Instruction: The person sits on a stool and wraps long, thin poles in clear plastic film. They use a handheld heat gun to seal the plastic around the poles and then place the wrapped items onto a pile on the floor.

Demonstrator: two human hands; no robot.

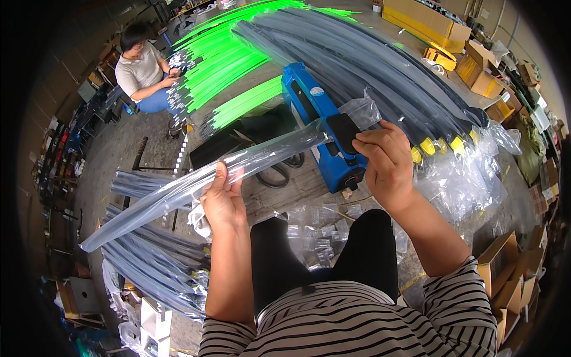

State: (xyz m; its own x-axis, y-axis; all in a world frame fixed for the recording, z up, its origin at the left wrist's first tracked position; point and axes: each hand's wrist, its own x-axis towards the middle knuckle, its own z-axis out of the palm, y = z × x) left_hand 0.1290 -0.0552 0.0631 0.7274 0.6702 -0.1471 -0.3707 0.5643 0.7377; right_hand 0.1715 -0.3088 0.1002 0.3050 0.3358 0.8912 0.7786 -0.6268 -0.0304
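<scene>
My left hand (pixel 225 202) is closed round a long clear plastic sleeve (pixel 148 199), thumb on top. The sleeve slants up to the right; its contents are hard to make out. Its far end runs under the black pressing handle (pixel 343 133) of a blue heat sealer (pixel 315 98). A crumpled loose end (pixel 361 110) sticks out past the sealer. My right hand (pixel 385 163) has its fingers curled at the right edge of that black handle, gripping it. Black-handled scissors (pixel 273 176) lie on the bench, partly beneath the sleeve.
A big stack of plastic-wrapped bundles (pixel 380 65) lies behind the sealer, next to bright green strips (pixel 220 77). More wrapped bundles (pixel 151 262) lie at lower left. Another person (pixel 140 74) sits at far left by the strips. Cardboard boxes (pixel 505 268) stand at right.
</scene>
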